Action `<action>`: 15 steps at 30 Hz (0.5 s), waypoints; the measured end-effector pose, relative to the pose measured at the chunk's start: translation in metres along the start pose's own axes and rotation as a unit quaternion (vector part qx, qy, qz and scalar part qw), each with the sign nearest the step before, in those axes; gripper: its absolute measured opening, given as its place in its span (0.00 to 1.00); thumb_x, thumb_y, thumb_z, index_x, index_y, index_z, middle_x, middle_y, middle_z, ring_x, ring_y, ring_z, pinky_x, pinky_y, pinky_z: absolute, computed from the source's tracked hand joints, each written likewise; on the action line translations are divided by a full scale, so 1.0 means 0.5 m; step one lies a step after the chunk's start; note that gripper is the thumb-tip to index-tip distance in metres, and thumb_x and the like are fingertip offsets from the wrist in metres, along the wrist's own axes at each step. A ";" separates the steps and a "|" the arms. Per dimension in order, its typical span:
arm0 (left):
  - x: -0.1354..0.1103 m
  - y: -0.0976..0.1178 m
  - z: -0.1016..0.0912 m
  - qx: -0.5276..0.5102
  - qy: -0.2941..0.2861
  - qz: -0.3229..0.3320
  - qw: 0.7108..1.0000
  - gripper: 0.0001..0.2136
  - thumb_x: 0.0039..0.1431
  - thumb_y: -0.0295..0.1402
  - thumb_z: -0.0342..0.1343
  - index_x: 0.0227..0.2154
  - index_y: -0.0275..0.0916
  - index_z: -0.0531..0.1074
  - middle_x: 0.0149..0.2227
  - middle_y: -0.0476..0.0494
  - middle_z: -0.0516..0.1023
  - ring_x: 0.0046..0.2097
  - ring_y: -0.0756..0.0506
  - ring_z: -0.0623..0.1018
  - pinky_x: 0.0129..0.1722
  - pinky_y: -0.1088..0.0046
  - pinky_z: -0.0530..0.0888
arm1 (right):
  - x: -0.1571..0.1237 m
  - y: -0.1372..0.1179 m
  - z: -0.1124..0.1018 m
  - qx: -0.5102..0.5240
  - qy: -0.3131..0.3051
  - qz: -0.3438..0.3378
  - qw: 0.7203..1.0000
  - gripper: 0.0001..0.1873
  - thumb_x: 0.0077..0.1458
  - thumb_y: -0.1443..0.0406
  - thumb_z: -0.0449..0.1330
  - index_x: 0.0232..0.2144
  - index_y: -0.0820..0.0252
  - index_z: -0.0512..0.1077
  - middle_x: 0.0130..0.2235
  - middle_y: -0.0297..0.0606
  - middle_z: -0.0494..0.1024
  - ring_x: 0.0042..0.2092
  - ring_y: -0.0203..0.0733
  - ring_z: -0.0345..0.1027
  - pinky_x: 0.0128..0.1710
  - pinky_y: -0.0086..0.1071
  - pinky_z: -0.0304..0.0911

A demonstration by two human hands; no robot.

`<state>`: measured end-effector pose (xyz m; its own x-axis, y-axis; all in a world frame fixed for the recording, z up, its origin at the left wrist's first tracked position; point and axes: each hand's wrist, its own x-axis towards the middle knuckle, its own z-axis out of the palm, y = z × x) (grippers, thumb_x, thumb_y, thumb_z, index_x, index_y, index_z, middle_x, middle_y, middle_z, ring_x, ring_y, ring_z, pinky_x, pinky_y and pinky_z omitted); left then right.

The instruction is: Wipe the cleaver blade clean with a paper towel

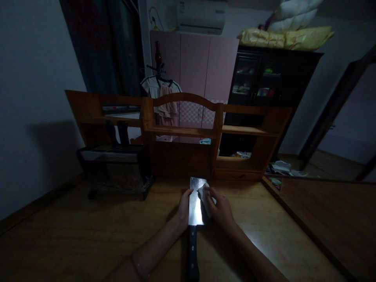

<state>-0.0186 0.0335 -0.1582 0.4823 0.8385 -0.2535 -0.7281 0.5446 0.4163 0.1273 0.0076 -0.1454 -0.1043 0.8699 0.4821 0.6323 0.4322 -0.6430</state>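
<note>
A cleaver (195, 211) with a broad shiny blade is held above the wooden table, its black riveted handle pointing toward me. My left hand (184, 205) grips the blade's left edge, with the fingers partly hidden behind it. A white folded cloth or tissue (208, 199) is pinched in my right hand (220, 207) and lies against the right side of the blade. At the left stands a dark knife block (117, 168) with a clear front, and two black knife handles (123, 133) stick up from it.
A wooden shelf unit (182, 131) runs along the back of the table (117, 239). Beyond it are a pink wardrobe (194, 66), a dark cabinet (282, 78) and hanging clothes (167, 98). To the right is a brown wooden surface (329, 215). The room is dim.
</note>
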 end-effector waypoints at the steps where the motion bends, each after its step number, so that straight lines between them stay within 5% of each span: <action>1: 0.001 -0.001 0.000 0.000 -0.005 0.003 1.000 0.15 0.57 0.38 0.50 0.36 0.29 0.73 0.29 0.37 0.79 0.30 0.41 0.79 0.36 0.67 0.74 | 0.000 -0.002 -0.001 -0.002 -0.002 0.001 1.000 0.17 0.62 0.60 0.50 0.50 0.54 0.70 0.39 0.40 0.80 0.39 0.46 0.75 0.38 0.32 0.66; 7: 0.008 -0.007 -0.006 -0.008 -0.042 0.009 0.999 0.17 0.58 0.43 0.53 0.34 0.31 0.73 0.28 0.40 0.79 0.29 0.42 0.78 0.34 0.69 0.73 | 0.000 -0.008 -0.006 -0.004 -0.006 -0.003 1.000 0.17 0.61 0.61 0.50 0.50 0.55 0.70 0.39 0.41 0.80 0.39 0.46 0.76 0.39 0.32 0.66; 15: 0.002 -0.004 -0.003 0.014 0.010 0.006 1.000 0.16 0.59 0.41 0.50 0.34 0.31 0.73 0.27 0.39 0.79 0.27 0.43 0.78 0.32 0.69 0.73 | -0.002 0.001 -0.004 -0.014 -0.009 -0.006 1.000 0.18 0.60 0.63 0.51 0.52 0.55 0.69 0.41 0.41 0.80 0.41 0.46 0.75 0.40 0.32 0.66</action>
<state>-0.0174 0.0330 -0.1607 0.4628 0.8458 -0.2652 -0.7202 0.5332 0.4439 0.1292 0.0066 -0.1450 -0.1259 0.8689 0.4787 0.6524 0.4361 -0.6199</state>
